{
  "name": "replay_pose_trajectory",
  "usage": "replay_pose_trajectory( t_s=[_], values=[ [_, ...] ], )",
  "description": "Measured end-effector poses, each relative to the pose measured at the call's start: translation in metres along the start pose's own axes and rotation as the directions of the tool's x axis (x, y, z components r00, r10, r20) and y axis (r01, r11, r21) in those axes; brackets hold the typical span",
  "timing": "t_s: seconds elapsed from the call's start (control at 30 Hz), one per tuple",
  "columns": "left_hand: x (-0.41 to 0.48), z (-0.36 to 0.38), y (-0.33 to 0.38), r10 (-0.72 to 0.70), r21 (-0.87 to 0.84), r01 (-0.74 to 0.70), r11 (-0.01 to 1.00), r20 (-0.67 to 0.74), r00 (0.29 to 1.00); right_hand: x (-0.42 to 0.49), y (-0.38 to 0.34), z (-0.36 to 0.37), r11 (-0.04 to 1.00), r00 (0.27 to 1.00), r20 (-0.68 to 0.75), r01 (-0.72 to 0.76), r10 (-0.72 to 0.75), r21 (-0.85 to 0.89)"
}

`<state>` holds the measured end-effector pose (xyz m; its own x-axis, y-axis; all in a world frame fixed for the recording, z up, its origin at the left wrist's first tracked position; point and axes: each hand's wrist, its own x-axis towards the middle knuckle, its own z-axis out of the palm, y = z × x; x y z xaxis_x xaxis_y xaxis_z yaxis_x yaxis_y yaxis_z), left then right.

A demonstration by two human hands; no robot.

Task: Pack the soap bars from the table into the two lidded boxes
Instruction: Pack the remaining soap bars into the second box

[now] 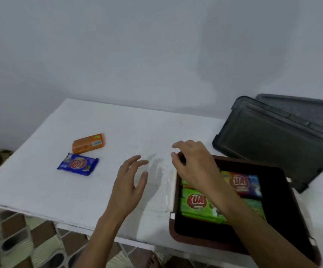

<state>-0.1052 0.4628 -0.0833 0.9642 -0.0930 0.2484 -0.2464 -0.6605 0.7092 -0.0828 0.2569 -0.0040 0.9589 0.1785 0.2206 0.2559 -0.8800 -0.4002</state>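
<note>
- Blue soap bar (78, 164) and orange soap bar (88, 143) are seen centre-left, apart from the spread, empty left hand (129, 180)
- Right hand (193, 165) is held loose, empty, above the brown box (193, 241)

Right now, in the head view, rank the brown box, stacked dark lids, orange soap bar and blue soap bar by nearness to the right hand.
1. Brown box, directly beneath the right hand.
2. Stacked dark lids, behind it, to the right.
3. Orange soap bar and blue soap bar, far left on the table: too close to call.
</note>
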Motion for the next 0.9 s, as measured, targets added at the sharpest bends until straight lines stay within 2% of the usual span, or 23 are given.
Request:
replay_pose_trajectory(
  t_s=[0.13, 0.33, 0.6, 0.77, 0.9],
  values=[
    [0.006, -0.042, -0.068, -0.184, 0.203, 0.188, 0.961, -0.04, 0.982, 0.057, -0.044, 0.059, 0.986, 0.971, 0.173, 0.163, -0.167, 0.036],
    [0.018, -0.091, -0.142, -0.348, 0.382, 0.342, 0.859, -0.054, 0.936, 0.141, -0.107, 0.159, 0.937, 0.84, 0.428, 0.346, -0.333, 0.048],
    [0.027, -0.098, -0.175, -0.521, 0.36, 0.512, 0.78, -0.081, 0.85, 0.196, -0.146, 0.224, 0.892, 0.724, 0.576, 0.452, -0.379, 0.019],
    [0.028, -0.099, -0.18, -0.528, 0.385, 0.508, 0.77, -0.062, 0.847, 0.201, -0.144, 0.227, 0.895, 0.742, 0.55, 0.445, -0.384, 0.025],
    [0.03, -0.1, -0.174, -0.509, 0.38, 0.5, 0.778, -0.084, 0.857, 0.197, -0.132, 0.217, 0.923, 0.764, 0.545, 0.383, -0.346, 0.048]
  ],
)
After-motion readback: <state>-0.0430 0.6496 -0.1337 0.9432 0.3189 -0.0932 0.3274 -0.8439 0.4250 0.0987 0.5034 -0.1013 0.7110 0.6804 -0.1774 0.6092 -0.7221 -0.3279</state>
